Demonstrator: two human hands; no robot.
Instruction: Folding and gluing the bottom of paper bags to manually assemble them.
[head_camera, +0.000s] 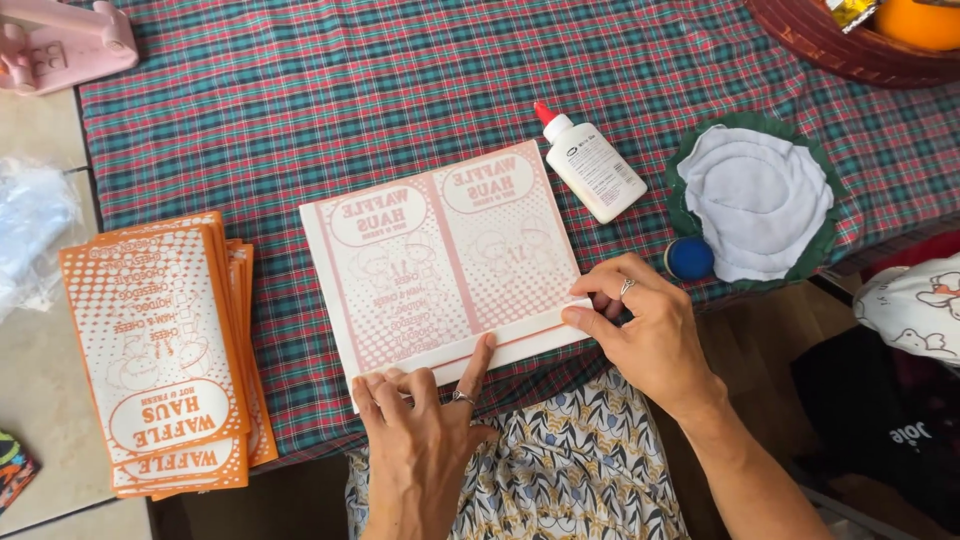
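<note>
At the far left I am seeing a pink plastic tool (60, 42) lying at the top corner and a crumpled clear plastic bag (30, 235) below it, both well away from my fingers. Next comes a stack of orange printed paper sheets (160, 350) lying flat, well to the left of my left hand's fingers and not touching them. My left hand (420, 430) is resting on the near edge of the pink printed paper sheet (440, 265); its fingers (385, 385) are curled and pressed close together on the sheet's near-left corner, while the index finger is stretching out alone along the folded white strip at the bottom edge, pressing it flat. The sheet itself is lying on the plaid tablecloth (300, 110), spreading away from my fingertips toward the far side of the table. My right hand (645, 330) is pressing on the sheet's near-right corner; its fingers (590, 320) are bunched together, with the thumb and forefinger pinching the end of the folded strip. Just beyond those fingers, a white glue bottle with a red cap (590, 165) is lying on its side. To the right of my right-hand fingers, very near the knuckles, a small blue cap (689, 258) is sitting, touching a round green mat (685, 215) that is carrying a pile of white fabric pieces (755, 195). A dark woven basket (830, 45) is sitting at the far right corner, well apart.
</note>
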